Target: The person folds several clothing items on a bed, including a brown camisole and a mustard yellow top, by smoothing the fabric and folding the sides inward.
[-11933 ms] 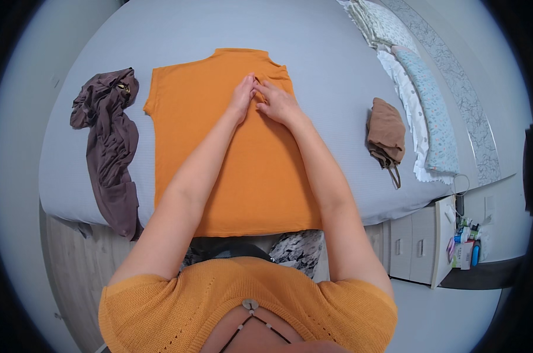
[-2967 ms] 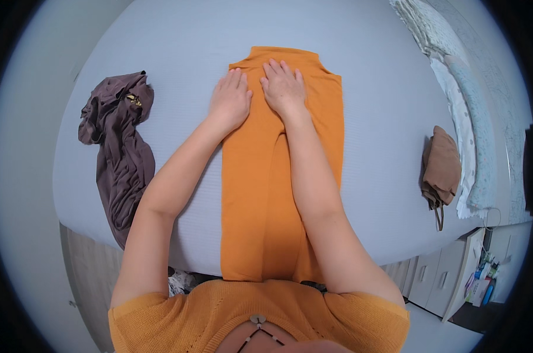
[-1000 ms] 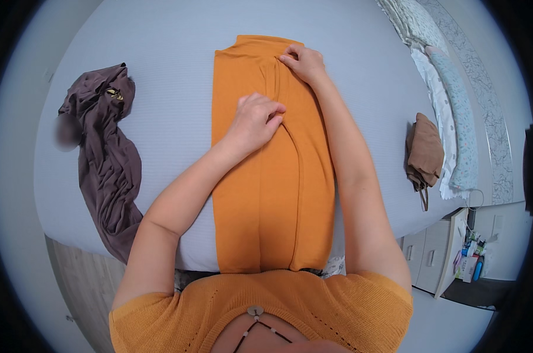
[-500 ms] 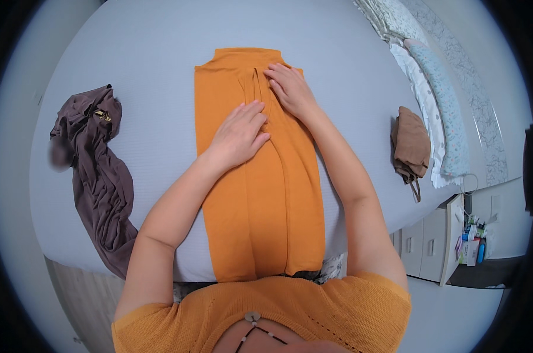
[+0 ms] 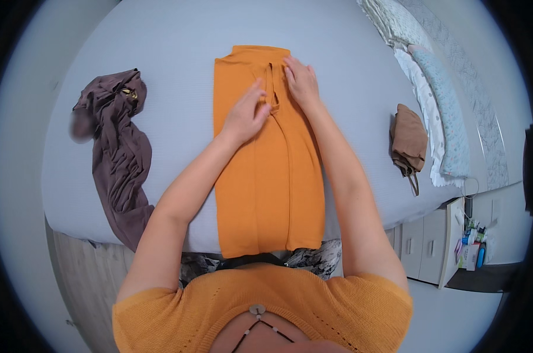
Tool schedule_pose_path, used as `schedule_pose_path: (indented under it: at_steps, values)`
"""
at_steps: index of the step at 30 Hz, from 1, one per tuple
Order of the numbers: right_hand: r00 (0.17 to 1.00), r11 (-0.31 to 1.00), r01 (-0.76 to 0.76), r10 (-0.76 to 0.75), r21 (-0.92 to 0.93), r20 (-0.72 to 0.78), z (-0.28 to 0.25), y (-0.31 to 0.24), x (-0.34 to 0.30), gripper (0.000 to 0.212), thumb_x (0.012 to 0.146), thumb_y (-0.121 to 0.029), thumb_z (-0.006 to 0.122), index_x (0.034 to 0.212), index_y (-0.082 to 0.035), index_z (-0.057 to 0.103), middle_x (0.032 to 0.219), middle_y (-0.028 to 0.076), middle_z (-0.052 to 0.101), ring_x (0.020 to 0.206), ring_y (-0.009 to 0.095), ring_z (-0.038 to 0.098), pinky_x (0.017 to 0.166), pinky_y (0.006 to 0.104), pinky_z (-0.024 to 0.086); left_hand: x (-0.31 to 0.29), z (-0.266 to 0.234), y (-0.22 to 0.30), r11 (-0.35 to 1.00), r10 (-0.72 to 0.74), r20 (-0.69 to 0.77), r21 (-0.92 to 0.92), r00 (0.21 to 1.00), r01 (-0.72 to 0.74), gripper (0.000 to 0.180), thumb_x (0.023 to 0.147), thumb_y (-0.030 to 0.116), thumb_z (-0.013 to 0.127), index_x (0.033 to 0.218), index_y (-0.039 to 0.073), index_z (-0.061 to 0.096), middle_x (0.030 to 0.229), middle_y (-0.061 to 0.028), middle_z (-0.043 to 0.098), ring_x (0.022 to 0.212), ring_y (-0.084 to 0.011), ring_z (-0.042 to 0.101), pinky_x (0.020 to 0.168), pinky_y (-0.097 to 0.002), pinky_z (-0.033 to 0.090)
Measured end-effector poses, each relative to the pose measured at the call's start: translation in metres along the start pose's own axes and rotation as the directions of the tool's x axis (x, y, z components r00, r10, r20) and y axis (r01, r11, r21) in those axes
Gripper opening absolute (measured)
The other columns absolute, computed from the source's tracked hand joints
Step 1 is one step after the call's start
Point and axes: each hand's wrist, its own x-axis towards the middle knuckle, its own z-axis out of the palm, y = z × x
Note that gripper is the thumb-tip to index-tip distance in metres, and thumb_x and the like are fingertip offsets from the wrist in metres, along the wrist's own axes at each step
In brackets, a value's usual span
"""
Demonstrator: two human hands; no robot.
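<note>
A mustard-orange top (image 5: 272, 188) with a high neck lies folded into a long strip on the bed, its neck at the far end and its hem at the near edge. Below the neck, loose folds leave a narrow gap with dark openings. My left hand (image 5: 243, 117) is over the upper part of the top, left of that gap, fingers stretched and thumb apart, slightly blurred. At the upper right edge is my right hand (image 5: 302, 83), its fingers spread against the cloth. Neither hand visibly grips anything.
A crumpled dark purple-brown garment (image 5: 122, 153) lies to the left. On the right is a folded brown garment (image 5: 408, 136) with a thin strap, near pillows and bedding (image 5: 440, 112) along the headboard. A white drawer cabinet (image 5: 428, 244) stands beyond the bed's right corner.
My right hand has shifted from lying on the cloth to its right edge. My left hand has slid a little farther up. The gap in the folds looks wider.
</note>
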Motion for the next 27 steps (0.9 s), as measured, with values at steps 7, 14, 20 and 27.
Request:
schedule_pose_path:
  at_steps: [7, 14, 20, 27]
  values:
    - [0.990, 0.989, 0.092, -0.078, -0.113, 0.117, 0.022, -0.034, -0.026, 0.038, 0.095, -0.023, 0.044, 0.127, -0.006, 0.051, 0.135, 0.015, 0.048, 0.126, 0.031, 0.044, 0.105, 0.0384, 0.033, -0.007, 0.008, -0.009, 0.773, 0.016, 0.167, 0.623, 0.986, -0.118, 0.049, 0.096, 0.035, 0.042, 0.134, 0.004, 0.044, 0.141, -0.0124, 0.043, 0.132, -0.0244, 0.038, 0.110, -0.0467, 0.022]
    - [0.973, 0.975, -0.032, -0.020, 0.219, 0.229, 0.001, -0.027, -0.040, 0.048, 0.096, -0.034, 0.041, 0.136, -0.007, 0.042, 0.142, 0.014, 0.040, 0.133, 0.028, 0.036, 0.107, 0.0508, 0.027, -0.012, -0.009, 0.001, 0.913, -0.169, 0.286, 0.407, 0.943, 0.040, 0.057, 0.097, 0.042, 0.037, 0.137, 0.003, 0.039, 0.146, -0.0121, 0.035, 0.138, -0.0230, 0.027, 0.112, -0.0448, 0.019]
    - [0.990, 0.986, -0.019, -0.004, 0.163, 0.144, -0.027, -0.056, -0.105, 0.052, 0.096, -0.039, 0.040, 0.138, -0.009, 0.038, 0.145, 0.013, 0.037, 0.134, 0.028, 0.034, 0.108, 0.0523, 0.024, -0.074, -0.024, 0.027, 0.844, -0.105, 0.212, 0.535, 0.972, -0.025, 0.051, 0.096, 0.035, 0.042, 0.135, 0.001, 0.042, 0.141, -0.0162, 0.040, 0.135, -0.0286, 0.031, 0.111, -0.0455, 0.021]
    - [0.949, 0.956, 0.216, -0.157, -0.197, 0.274, -0.027, -0.077, -0.130, 0.052, 0.096, -0.040, 0.042, 0.140, -0.013, 0.037, 0.147, 0.012, 0.033, 0.136, 0.027, 0.030, 0.107, 0.0534, 0.024, -0.121, -0.037, 0.061, 0.843, -0.033, 0.266, 0.525, 0.964, -0.116, 0.046, 0.095, 0.029, 0.045, 0.133, 0.003, 0.045, 0.141, -0.0146, 0.041, 0.134, -0.0297, 0.034, 0.110, -0.0457, 0.023]
